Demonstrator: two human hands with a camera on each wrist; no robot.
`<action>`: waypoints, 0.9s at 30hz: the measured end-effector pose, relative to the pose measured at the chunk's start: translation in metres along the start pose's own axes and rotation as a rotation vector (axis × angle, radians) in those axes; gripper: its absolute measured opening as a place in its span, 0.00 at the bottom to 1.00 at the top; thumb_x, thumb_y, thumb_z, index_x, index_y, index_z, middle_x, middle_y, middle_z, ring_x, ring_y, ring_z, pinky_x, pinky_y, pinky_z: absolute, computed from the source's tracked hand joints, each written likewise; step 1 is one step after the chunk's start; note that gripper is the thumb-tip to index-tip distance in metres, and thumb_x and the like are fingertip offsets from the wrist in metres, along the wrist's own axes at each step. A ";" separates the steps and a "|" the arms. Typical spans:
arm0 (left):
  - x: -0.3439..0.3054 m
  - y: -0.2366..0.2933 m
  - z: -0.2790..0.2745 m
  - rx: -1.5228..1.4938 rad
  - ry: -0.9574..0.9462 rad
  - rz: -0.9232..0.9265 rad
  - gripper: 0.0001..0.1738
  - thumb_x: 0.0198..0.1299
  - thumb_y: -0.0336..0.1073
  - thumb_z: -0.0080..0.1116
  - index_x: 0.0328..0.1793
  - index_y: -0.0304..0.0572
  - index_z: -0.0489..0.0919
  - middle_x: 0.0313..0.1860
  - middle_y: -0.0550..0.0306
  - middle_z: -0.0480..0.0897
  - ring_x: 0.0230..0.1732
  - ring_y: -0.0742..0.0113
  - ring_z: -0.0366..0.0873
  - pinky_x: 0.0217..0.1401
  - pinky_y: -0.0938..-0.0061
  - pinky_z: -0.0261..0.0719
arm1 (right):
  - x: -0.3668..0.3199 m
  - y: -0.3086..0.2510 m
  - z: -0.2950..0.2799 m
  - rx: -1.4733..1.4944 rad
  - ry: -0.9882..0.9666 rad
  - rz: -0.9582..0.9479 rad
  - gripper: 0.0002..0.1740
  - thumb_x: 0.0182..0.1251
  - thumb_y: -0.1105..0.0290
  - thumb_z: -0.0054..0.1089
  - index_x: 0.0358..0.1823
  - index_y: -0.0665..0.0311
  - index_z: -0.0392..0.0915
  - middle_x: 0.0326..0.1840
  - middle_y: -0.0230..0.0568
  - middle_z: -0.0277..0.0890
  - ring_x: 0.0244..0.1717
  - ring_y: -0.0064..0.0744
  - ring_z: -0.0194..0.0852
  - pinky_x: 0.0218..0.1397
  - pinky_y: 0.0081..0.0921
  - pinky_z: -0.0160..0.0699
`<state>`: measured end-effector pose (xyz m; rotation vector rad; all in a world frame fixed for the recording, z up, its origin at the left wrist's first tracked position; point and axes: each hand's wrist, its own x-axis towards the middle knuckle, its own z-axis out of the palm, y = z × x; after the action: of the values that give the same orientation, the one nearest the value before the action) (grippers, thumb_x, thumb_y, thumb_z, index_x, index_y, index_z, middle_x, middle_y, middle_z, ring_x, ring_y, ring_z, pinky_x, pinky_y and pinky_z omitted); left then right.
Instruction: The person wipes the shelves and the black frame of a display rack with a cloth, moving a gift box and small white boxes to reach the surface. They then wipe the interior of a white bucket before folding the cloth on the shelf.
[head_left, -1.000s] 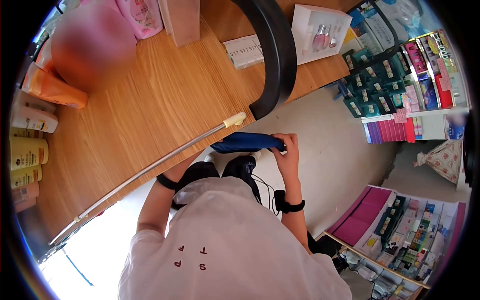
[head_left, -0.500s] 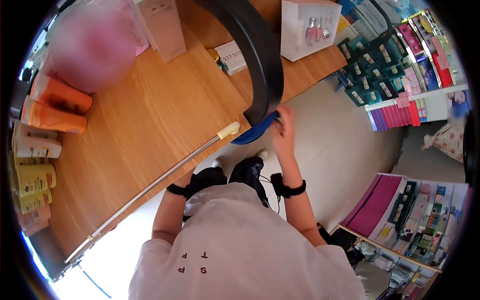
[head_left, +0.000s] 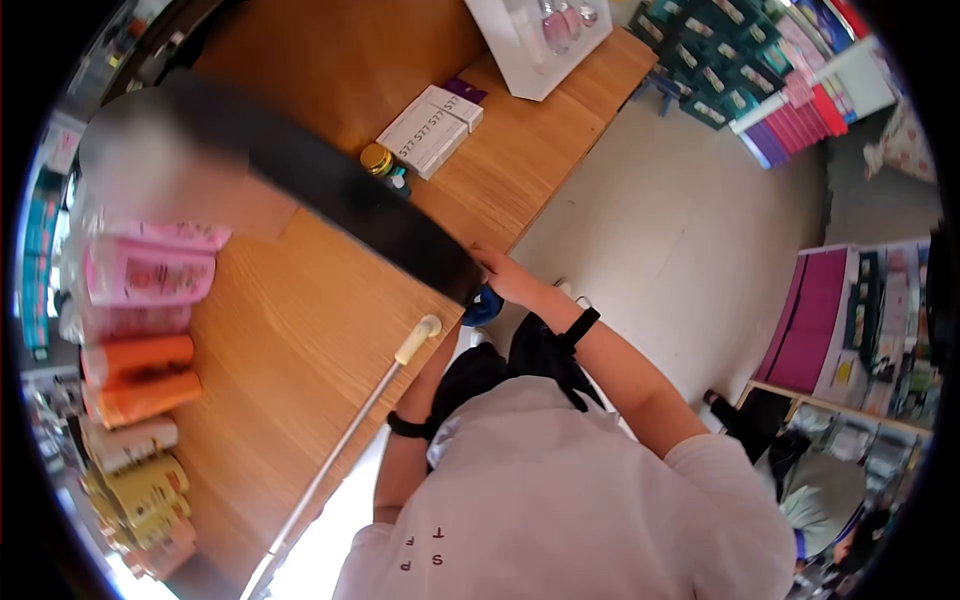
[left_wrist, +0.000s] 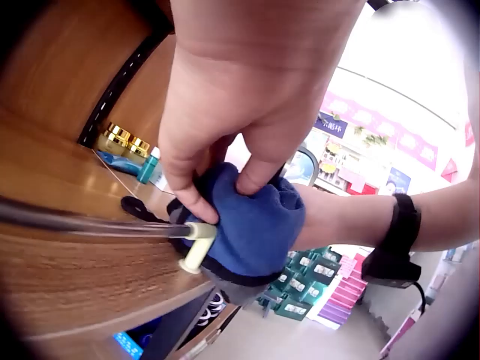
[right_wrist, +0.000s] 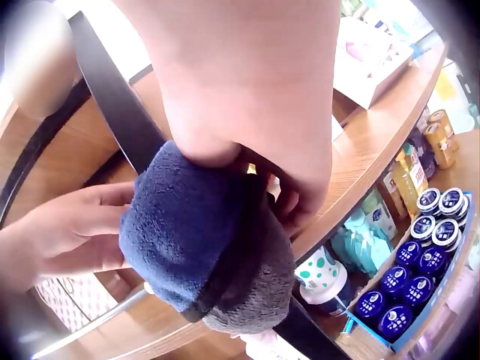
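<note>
A blue, towel-like cloth [left_wrist: 255, 225] with a dark border and a grey side is bunched at the counter corner, around the lower part of a curved black frame [right_wrist: 120, 105]. My left hand [left_wrist: 232, 105] pinches its near side between thumb and fingers, beside the metal rod's cream end piece [left_wrist: 199, 251]. From the other side my right hand [head_left: 508, 278] grips the cloth, with fingers curled behind it in the right wrist view. The head view shows only a small blue patch below the frame; there the counter and frame hide my left hand.
On the wooden counter [head_left: 290, 330] stand orange bottles [head_left: 140, 375], a white box [head_left: 430, 130] and a gold-lidded jar [head_left: 376, 158]. The rod [head_left: 340, 450] runs along its edge. Blue-lidded jars [right_wrist: 397, 285] fill a tray below. Display shelves [head_left: 810, 320] stand across the floor.
The cloth, at first stretched between both hands below the counter edge, is now bunched at the black frame's lower end. My right hand has come up beside the frame. The head view has turned.
</note>
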<state>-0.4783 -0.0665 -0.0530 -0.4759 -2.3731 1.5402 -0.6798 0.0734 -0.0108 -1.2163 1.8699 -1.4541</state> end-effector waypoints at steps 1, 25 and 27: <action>-0.002 0.032 0.005 -0.395 -0.055 -0.319 0.16 0.70 0.44 0.65 0.51 0.39 0.81 0.39 0.46 0.87 0.40 0.48 0.88 0.43 0.58 0.84 | 0.000 0.003 0.001 0.009 0.034 0.005 0.18 0.71 0.77 0.48 0.58 0.63 0.81 0.55 0.53 0.77 0.61 0.56 0.75 0.68 0.41 0.73; 0.087 -0.097 -0.127 -1.480 -0.626 -1.374 0.19 0.63 0.45 0.73 0.36 0.35 0.81 0.17 0.53 0.80 0.18 0.61 0.80 0.25 0.66 0.74 | 0.081 -0.013 -0.105 -0.368 0.052 -0.155 0.11 0.59 0.72 0.68 0.44 0.56 0.82 0.47 0.44 0.76 0.49 0.51 0.78 0.51 0.44 0.79; 0.101 -0.096 -0.133 -1.624 -0.669 -1.532 0.19 0.66 0.44 0.72 0.36 0.33 0.80 0.17 0.54 0.82 0.16 0.65 0.80 0.22 0.69 0.74 | 0.088 0.006 -0.106 -0.360 0.074 -0.139 0.14 0.58 0.74 0.68 0.47 0.57 0.80 0.48 0.46 0.75 0.49 0.53 0.78 0.49 0.45 0.79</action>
<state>-0.5288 0.0492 0.0926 1.4691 -2.4278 -1.0755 -0.8095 0.0524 0.0309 -1.5007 2.2044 -1.2807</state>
